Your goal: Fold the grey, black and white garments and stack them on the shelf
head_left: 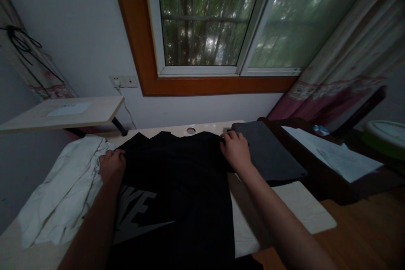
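Observation:
A black T-shirt (190, 185) with grey lettering and a swoosh lies spread over the desk, its lower part running out of view at the bottom. My left hand (112, 164) is closed on the shirt's upper left side, fingers curled over the cloth. On the opposite side, my right hand (236, 149) grips the upper right edge, with the fingertips partly hidden. White folded cloth (60, 190) lies just left of my left hand. A folded dark grey cloth (268, 149) sits right beside my right hand.
The pale desk (284, 206) stands against the wall under a window (211, 17). A raised wooden shelf (63, 112) is at the back left, near a wall socket (123, 81). Right of the desk, a paper sheet (332, 152) lies on a dark brown surface.

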### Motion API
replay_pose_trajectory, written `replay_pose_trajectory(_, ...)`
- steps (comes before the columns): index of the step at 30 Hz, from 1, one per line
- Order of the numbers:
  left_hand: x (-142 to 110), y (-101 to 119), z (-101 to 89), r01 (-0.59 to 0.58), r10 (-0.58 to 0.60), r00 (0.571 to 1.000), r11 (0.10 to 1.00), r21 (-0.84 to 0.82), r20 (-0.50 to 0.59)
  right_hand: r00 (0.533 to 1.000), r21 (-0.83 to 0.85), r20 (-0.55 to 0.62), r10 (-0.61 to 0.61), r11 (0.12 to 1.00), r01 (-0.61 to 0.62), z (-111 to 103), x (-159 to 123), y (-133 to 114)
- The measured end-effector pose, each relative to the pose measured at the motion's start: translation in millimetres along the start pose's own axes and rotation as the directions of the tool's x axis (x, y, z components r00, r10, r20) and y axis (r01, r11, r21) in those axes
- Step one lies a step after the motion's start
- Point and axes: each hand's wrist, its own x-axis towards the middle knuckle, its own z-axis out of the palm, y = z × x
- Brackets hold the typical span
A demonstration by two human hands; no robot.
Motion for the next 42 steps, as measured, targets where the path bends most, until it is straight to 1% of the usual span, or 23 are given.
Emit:
replay_pose_trajectory(2, 0, 0, 1.9, -0.021, 0.021, 0.999, 1.0, -0.007, -0.025, 0.992, 0.039, 0.059, -0.114, 0.993, 0.112, 5, -14, -19)
replay_pose_trajectory(4, -1, 0, 2.9, -0.031, 0.03, 0.998, 0.999, -0.015, -0.06, 0.961, 0.103, 0.169, -0.219, 0.974, 0.204, 9, -30, -38)
replay_pose_trajectory(5, -1, 0, 3.0, -0.028, 0.026, 0.997, 0.999, -0.025, -0.079, 0.941, 0.132, 0.228, -0.251, 0.965, 0.225, 11, -38, -46)
replay_pose_trajectory(6, -1, 1, 2.7, -0.023, 0.019, 0.995, 0.999, -0.04, -0.097, 0.919, 0.155, 0.289, -0.27, 0.96, 0.233, 12, -46, -52)
replay_pose_trajectory(8, -2, 2, 1.2, -0.017, 0.006, 0.991, 0.997, -0.079, -0.133, 0.886, 0.17, 0.38, -0.265, 0.962, 0.215, 13, -59, -59)
replay_pose_trajectory(11, -2, 3, -1.3, -0.051, 0.031, 0.983, 0.993, -0.104, -0.182, 0.875, 0.135, 0.437, -0.209, 0.977, 0.166, 12, -70, -59)
replay_pose_trajectory(14, 0, 3, -1.6, -0.137, 0.118, 0.971, 0.987, -0.082, -0.208, 0.88, 0.077, 0.45, -0.152, 0.988, 0.131, 10, -74, -50)
replay_pose_trajectory(17, 2, 3, 0.4, -0.257, 0.238, 0.948, 0.964, -0.07, -0.212, 0.885, 0.021, 0.455, -0.098, 0.995, 0.099, 13, -74, -42)
replay_pose_trajectory(20, 2, 4, 2.1, -0.356, 0.329, 0.918, 0.93, -0.095, -0.224, 0.891, -0.001, 0.45, -0.062, 0.998, 0.07, 24, -70, -34)
replay_pose_trajectory(25, -4, 12, -1.5, -0.48, 0.442, 0.868, 0.863, -0.157, -0.225, 0.917, 0.04, 0.396, -0.051, 0.998, 0.038, 50, -55, -24)
replay_pose_trajectory(27, -8, 18, -3.8, -0.526, 0.494, 0.848, 0.831, -0.181, -0.192, 0.927, 0.057, 0.368, -0.067, 0.997, 0.049, 59, -48, -22)
replay_pose_trajectory(29, -12, 24, -5.4, -0.572, 0.558, 0.82, 0.79, -0.219, -0.13, 0.933, 0.07, 0.351, -0.084, 0.996, 0.064, 67, -39, -22)
replay_pose_trajectory(32, -20, 31, -5.9, -0.641, 0.661, 0.749, 0.71, -0.291, -0.037, 0.937, 0.097, 0.332, -0.11, 0.992, 0.082, 79, -25, -21)
replay_pose_trajectory(34, -27, 32, -6.1, -0.665, 0.7, 0.714, 0.682, -0.303, 0.011, 0.942, 0.122, 0.307, -0.136, 0.987, 0.102, 86, -14, -21)
replay_pose_trajectory(35, -31, 32, -6.5, -0.667, 0.705, 0.708, 0.685, -0.293, 0.036, 0.944, 0.134, 0.293, -0.15, 0.984, 0.115, 89, -8, -20)
replay_pose_trajectory(37, -42, 31, -8.4, -0.655, 0.692, 0.716, 0.712, -0.254, 0.093, 0.947, 0.154, 0.266, -0.178, 0.978, 0.141, 96, 4, -19)
replay_pose_trajectory(40, -61, 34, -14.2, -0.611, 0.636, 0.753, 0.77, -0.18, 0.165, 0.943, 0.181, 0.247, -0.223, 0.967, 0.181, 103, 22, -16)
replay_pose_trajectory(42, -75, 42, -19.4, -0.578, 0.592, 0.785, 0.806, -0.128, 0.183, 0.934, 0.21, 0.243, -0.261, 0.954, 0.212, 107, 33, -14)
